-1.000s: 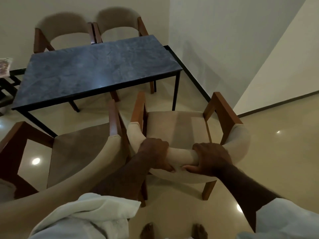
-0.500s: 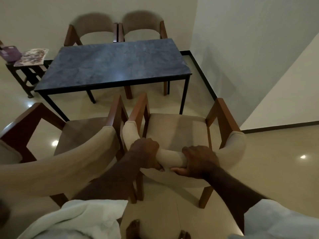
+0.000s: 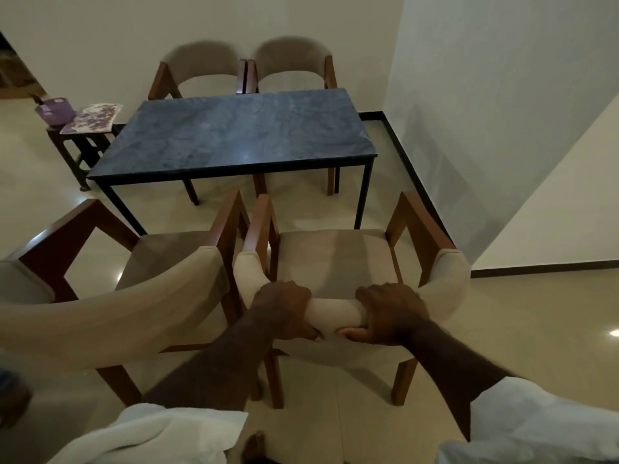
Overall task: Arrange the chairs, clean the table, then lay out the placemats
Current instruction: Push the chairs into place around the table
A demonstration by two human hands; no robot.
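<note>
Chairs frame the head view. The near chair [image 3: 335,259] stands low in the middle, at 6 o'clock from the table [image 3: 234,139] and apart from its edge, on a glossy floor [image 3: 536,329]. It has a beige padded seat, reddish-brown wooden arms and legs, and a curved cream backrest that wraps round from arm to arm. The left hand [image 3: 284,311] and right hand [image 3: 390,313] both grasp the top of that backrest, fingers curled over it and thumbs underneath, with a short stretch of padding showing between them. Just beside it at 9 o'clock is the second chair [image 3: 160,259], of the same make. Their wooden arms are close together; I cannot tell whether they touch. The table has a dark blue-grey, stone-patterned top on a thin black frame. On its 12 o'clock side the far left chair [image 3: 201,61] and far right chair [image 3: 294,56] stand side by side before the wall [image 3: 100,45]. At the table's 9 o'clock a dark stool [image 3: 83,145] carries a floral placemat [image 3: 92,117] and a purple container [image 3: 55,110].
</note>
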